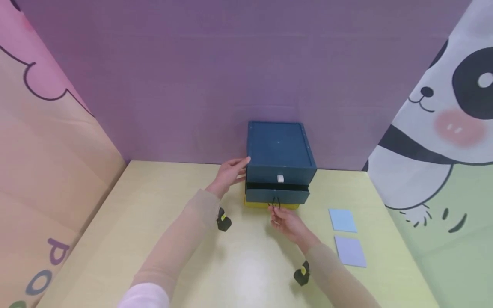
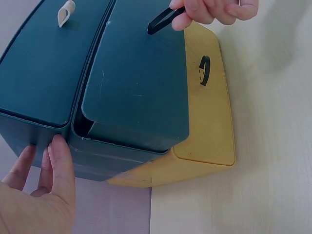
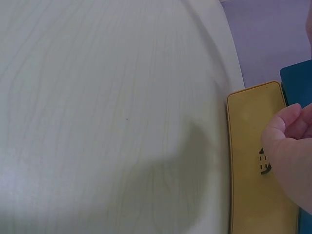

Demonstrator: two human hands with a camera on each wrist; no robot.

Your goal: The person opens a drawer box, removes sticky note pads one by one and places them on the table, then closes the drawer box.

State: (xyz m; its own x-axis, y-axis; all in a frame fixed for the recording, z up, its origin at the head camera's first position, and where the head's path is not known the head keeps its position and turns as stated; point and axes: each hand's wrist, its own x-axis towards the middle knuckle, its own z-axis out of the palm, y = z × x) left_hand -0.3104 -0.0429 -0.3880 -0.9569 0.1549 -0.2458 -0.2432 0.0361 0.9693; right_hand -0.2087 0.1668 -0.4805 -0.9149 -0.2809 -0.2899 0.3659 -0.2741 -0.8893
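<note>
A stacked drawer box (image 1: pixel 280 143) stands against the back wall, with two dark blue tiers above a yellow bottom tier (image 2: pixel 212 117). The middle drawer (image 1: pixel 277 196) is pulled partly out. Its black loop pull (image 2: pixel 162 20) is pinched between the thumb and fingers of my right hand (image 1: pixel 289 221). My left hand (image 1: pixel 229 174) rests its extended fingers against the left side of the top tier. A white loop pull (image 1: pixel 280 178) hangs on the top drawer, which is closed. On the yellow drawer front is another black loop pull (image 2: pixel 204 70). The middle drawer's contents are hidden.
Blue (image 1: pixel 343 220) and lavender (image 1: pixel 350 251) square sheets lie on the light wooden table (image 1: pixel 246 265), right of my right hand. Behind the box rises a purple backdrop (image 1: pixel 185 85). Printed side panels, one with a panda (image 1: pixel 420 171), flank the table.
</note>
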